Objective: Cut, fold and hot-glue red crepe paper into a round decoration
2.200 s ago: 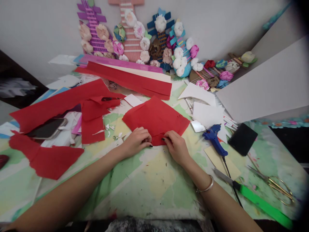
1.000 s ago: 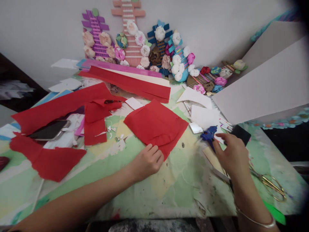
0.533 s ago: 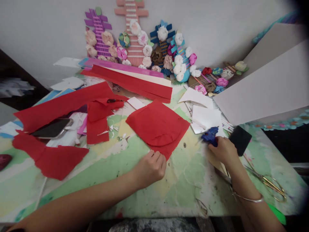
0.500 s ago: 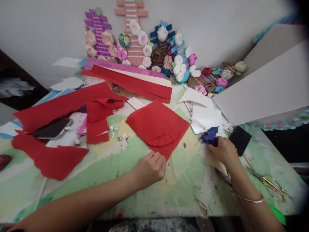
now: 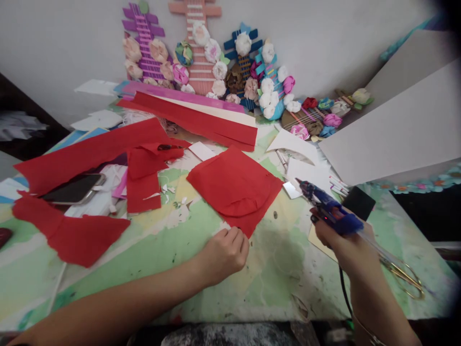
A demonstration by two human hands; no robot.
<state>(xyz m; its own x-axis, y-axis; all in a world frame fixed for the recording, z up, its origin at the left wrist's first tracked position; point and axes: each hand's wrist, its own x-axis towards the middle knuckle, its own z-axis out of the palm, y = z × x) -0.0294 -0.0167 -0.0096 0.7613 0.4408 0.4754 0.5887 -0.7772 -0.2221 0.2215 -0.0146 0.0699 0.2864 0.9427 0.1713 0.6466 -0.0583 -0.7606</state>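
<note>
A folded square of red crepe paper (image 5: pixel 234 187) lies in the middle of the green painted table (image 5: pixel 151 250). My left hand (image 5: pixel 225 252) rests in a loose fist on the table, its fingertips pinching the paper's near corner. My right hand (image 5: pixel 345 240) is wrapped around the handle of a blue glue gun (image 5: pixel 329 209), lifted off the table with its nozzle pointing left toward the paper. The gun's black cord hangs down under my wrist.
More red paper strips (image 5: pixel 90 154) and a phone (image 5: pixel 74 188) lie at the left. White paper pieces (image 5: pixel 306 168), a black block (image 5: pixel 358 202) and scissors (image 5: pixel 403 274) sit at the right. Paper-flower crafts (image 5: pixel 230 67) line the wall; a grey board (image 5: pixel 396 125) leans at right.
My right hand left the paper, reached right to the glue gun, gripped it and lifted it off the table. My left hand stayed at the paper's near corner.
</note>
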